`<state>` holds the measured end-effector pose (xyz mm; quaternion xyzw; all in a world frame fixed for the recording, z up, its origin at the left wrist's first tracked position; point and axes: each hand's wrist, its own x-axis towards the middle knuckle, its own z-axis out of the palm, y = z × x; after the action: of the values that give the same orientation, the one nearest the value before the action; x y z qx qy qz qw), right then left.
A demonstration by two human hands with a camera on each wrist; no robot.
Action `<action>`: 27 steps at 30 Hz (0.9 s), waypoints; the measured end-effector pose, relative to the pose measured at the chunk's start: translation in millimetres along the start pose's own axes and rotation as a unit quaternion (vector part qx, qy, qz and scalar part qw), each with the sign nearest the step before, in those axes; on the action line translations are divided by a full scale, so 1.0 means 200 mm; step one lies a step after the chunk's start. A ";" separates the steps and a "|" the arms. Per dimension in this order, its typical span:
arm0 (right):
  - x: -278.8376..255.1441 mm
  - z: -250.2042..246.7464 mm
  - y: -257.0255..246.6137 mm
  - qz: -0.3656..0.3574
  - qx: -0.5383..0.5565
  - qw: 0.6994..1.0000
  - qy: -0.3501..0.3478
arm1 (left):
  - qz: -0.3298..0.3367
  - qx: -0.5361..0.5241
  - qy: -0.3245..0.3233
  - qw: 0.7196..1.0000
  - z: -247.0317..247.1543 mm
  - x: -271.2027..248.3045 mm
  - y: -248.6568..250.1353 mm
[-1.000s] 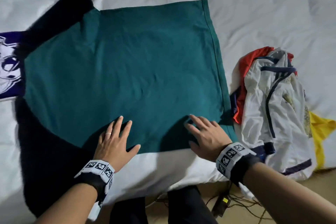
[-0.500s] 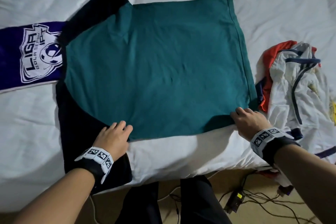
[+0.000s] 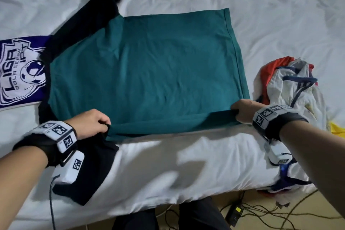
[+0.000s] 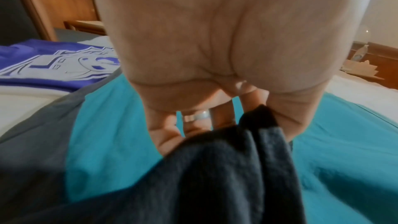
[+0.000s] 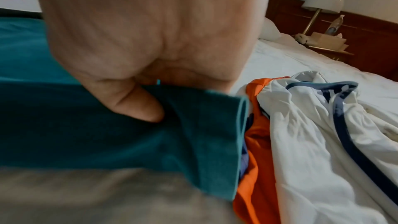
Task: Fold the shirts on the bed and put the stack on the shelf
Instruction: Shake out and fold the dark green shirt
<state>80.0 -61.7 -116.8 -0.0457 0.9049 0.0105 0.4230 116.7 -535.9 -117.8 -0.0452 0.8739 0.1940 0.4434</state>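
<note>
Teal shirt [image 3: 149, 73], flat, black sleeves, near edge raised

A spread shirt [image 3: 145, 73] lies mid-bed [image 3: 280, 15], its near hem close to the bed's near edge. Under it, a second shirt [image 3: 89, 170] sticks out toward the left and the near edge. A printed shirt [image 3: 20, 69] lies at the left edge; a crumpled pile [image 3: 291, 87] sits just beside the spread shirt, toward the right edge.
</note>
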 end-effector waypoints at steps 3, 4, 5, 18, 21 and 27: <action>0.09 -0.11 0.04 0.009 0.026 0.999 0.029 | -0.019 -0.011 0.032 0.999 -0.11 0.09 0.08; 0.13 -0.15 0.05 0.011 0.028 0.999 0.037 | -0.027 -0.014 0.071 0.997 -0.13 0.13 0.10; 0.16 -0.19 0.06 0.014 0.030 0.998 0.045 | -0.033 -0.021 0.123 0.992 -0.14 0.16 0.12; 0.69 -0.45 0.14 0.064 0.047 0.985 0.150 | -0.096 0.050 0.351 0.930 -0.20 0.62 0.17; 0.75 -0.48 0.14 0.077 0.049 0.983 0.161 | -0.099 0.053 0.371 0.922 -0.21 0.67 0.15; 0.79 -0.48 0.11 0.110 0.031 0.977 0.177 | -0.089 0.056 0.403 0.909 -0.23 0.73 0.15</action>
<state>-97.2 -56.4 -177.0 0.0667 0.9649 0.0205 0.2532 -13.5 -512.8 -200.0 -0.1728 0.9800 0.0695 0.0704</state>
